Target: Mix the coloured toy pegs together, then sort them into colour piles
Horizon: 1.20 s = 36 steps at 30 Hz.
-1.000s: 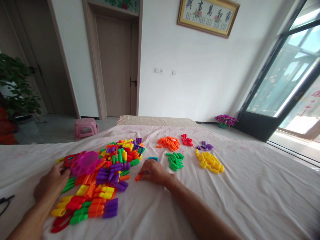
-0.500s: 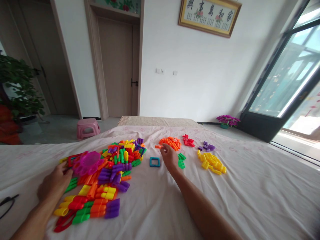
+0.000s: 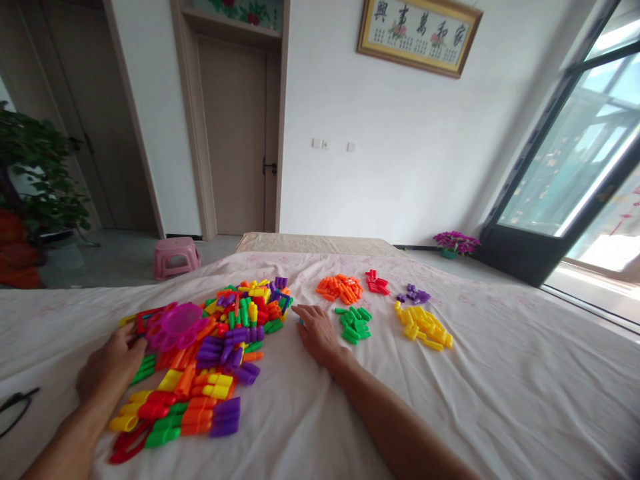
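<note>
My left hand (image 3: 111, 361) rests at the left edge of a mixed heap of plastic bullet-shaped building pieces (image 3: 220, 347). Its fingers are loosely bent, with thumb and forefinger apart, beside a magenta flower-shaped piece (image 3: 181, 325) and a red square frame (image 3: 143, 321); nothing is visibly gripped. My right hand (image 3: 319, 335) is low over the sheet with fingers stretched left, toward the heap. Beneath it a blue square frame (image 3: 301, 322) is almost fully hidden. Just right of that hand lies a green pile (image 3: 356, 325), and an orange pile (image 3: 341, 289) is behind it.
Farther right on the pale sheet (image 3: 500, 387) are a yellow pile (image 3: 424, 327), a few purple pieces (image 3: 417, 293) and red pieces (image 3: 377, 283). A dark cable-like object (image 3: 17, 403) lies at the left edge. A pink stool (image 3: 176, 257) stands beyond the sheet.
My right hand has moved left and nearer from the orange pile, where it held an orange piece; that piece is out of the hand. The blue frame is now covered. My left hand stays put.
</note>
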Motion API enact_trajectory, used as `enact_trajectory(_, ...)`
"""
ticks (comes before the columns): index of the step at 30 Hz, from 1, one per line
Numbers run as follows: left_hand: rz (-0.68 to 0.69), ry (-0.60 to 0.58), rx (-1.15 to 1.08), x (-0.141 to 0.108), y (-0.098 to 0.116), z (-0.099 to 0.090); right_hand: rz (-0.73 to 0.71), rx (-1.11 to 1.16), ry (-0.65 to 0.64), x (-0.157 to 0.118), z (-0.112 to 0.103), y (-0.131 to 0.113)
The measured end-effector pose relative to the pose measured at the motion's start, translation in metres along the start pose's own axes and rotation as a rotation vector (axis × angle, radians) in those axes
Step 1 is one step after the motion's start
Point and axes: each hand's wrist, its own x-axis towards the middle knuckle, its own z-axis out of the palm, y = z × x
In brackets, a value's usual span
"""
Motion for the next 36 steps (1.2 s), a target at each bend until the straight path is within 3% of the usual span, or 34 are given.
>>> enact_trajectory(10, -0.007, -0.009, -0.013, -0.002, 0.003, -0.003, -0.047, 0.021, -0.101, 0.014, 0.013, -0.007)
enact_trajectory(15, -0.012, -0.012, -0.022, -0.002, 0.004, -0.004, -0.038, 0.091, -0.095, 0.017, 0.024, 0.002)
enact_trajectory(17, -0.010, -0.014, -0.022, -0.001, 0.002, -0.002, -0.032, 0.148, -0.028, 0.019, 0.025, 0.008)
enact_trajectory(20, -0.009, -0.002, 0.000, 0.003, -0.002, 0.002, 0.020, 0.244, 0.176, 0.022, 0.022, 0.019)
enact_trajectory(23, -0.006, 0.002, 0.012, 0.006, -0.004, 0.005, 0.169, 0.306, 0.348, 0.024, 0.013, 0.032)
enact_trajectory(26, -0.001, 0.002, 0.006, 0.006, -0.004, 0.004, 0.352, 0.391, 0.409, 0.024, 0.005, 0.045)
enact_trajectory(32, -0.019, -0.019, 0.018, 0.000, 0.001, -0.001, 0.416, 0.630, 0.335, 0.018, 0.002, 0.060)
enact_trajectory(36, -0.007, -0.016, 0.005, 0.001, 0.000, 0.000, 0.304, 0.433, 0.203, 0.013, 0.002, 0.059)
